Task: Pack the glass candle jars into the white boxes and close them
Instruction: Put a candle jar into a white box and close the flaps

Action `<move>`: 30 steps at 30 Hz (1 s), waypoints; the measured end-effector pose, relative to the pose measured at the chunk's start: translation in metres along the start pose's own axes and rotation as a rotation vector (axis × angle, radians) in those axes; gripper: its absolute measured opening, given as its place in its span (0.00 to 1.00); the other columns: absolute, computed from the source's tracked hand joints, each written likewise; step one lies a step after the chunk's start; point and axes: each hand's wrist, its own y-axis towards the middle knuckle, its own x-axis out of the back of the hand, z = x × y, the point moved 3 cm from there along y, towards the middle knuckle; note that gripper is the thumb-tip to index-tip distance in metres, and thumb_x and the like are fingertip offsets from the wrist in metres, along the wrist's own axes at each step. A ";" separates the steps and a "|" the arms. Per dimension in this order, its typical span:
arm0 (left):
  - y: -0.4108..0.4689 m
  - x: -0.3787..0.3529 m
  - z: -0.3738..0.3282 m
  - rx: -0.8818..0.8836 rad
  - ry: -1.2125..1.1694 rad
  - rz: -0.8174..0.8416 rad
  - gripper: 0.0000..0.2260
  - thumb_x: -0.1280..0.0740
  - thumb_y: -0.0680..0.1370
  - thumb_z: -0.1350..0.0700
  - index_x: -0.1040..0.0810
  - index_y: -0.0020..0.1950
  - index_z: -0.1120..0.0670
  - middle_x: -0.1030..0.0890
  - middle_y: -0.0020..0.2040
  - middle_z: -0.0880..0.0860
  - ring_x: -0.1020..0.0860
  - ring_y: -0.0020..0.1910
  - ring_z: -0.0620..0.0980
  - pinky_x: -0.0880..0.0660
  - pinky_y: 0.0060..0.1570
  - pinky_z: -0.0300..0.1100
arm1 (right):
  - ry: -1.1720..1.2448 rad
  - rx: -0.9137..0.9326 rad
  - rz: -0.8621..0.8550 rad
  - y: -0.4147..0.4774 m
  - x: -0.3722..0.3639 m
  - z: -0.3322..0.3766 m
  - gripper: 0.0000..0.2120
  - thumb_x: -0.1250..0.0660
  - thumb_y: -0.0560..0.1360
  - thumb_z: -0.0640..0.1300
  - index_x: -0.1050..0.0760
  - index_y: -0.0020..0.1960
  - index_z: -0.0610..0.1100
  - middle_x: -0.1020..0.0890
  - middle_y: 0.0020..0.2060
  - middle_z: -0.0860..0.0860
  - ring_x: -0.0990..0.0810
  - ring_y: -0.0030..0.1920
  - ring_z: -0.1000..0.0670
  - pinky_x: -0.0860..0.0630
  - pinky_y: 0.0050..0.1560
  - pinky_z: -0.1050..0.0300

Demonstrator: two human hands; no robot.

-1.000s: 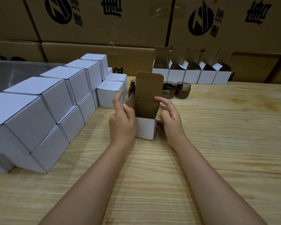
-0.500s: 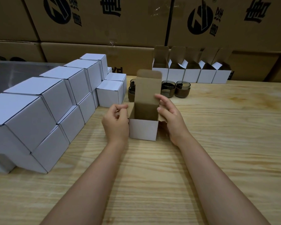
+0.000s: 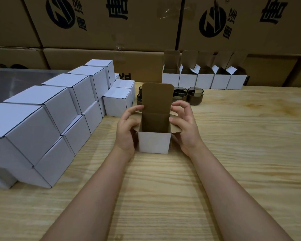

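A small white box (image 3: 154, 142) stands on the wooden table (image 3: 233, 153) in the middle, its brown lid flap upright and its top open. My left hand (image 3: 127, 129) grips its left side, fingers on the left side flap. My right hand (image 3: 184, 126) holds the right side, thumb and fingers on the right flap. Behind the lid stand several smoky glass candle jars (image 3: 195, 97), partly hidden by it. I cannot tell whether a jar sits inside the box.
Closed white boxes (image 3: 63, 101) are stacked in a stepped row along the left. Several open white boxes (image 3: 204, 79) line the back right. Large printed brown cartons (image 3: 111, 23) form a wall behind the table.
The box has come nearer to me and turned square to the view. Both hands shifted from its sides up to the two side flaps.
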 end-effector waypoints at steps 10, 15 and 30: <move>0.006 0.006 0.001 0.043 0.016 0.048 0.21 0.41 0.66 0.57 0.22 0.57 0.54 0.23 0.56 0.60 0.23 0.50 0.57 0.22 0.37 0.43 | -0.095 -0.105 0.070 -0.002 0.000 0.001 0.22 0.43 0.78 0.32 0.26 0.64 0.53 0.22 0.57 0.52 0.18 0.50 0.55 0.22 0.46 0.62; 0.003 0.005 0.003 -0.027 0.102 0.128 0.23 0.33 0.66 0.52 0.25 0.61 0.53 0.22 0.54 0.54 0.21 0.49 0.47 0.24 0.40 0.35 | -0.128 -0.142 0.073 -0.002 -0.002 0.002 0.21 0.42 0.79 0.34 0.28 0.65 0.53 0.25 0.62 0.49 0.21 0.56 0.51 0.22 0.54 0.57; 0.003 0.004 0.006 -0.136 0.311 0.102 0.35 0.22 0.61 0.53 0.32 0.66 0.49 0.24 0.57 0.46 0.22 0.48 0.32 0.26 0.43 0.28 | -0.932 0.025 -0.165 0.070 0.027 0.002 0.18 0.43 0.80 0.37 0.30 0.69 0.45 0.29 0.68 0.47 0.32 0.67 0.50 0.37 0.66 0.58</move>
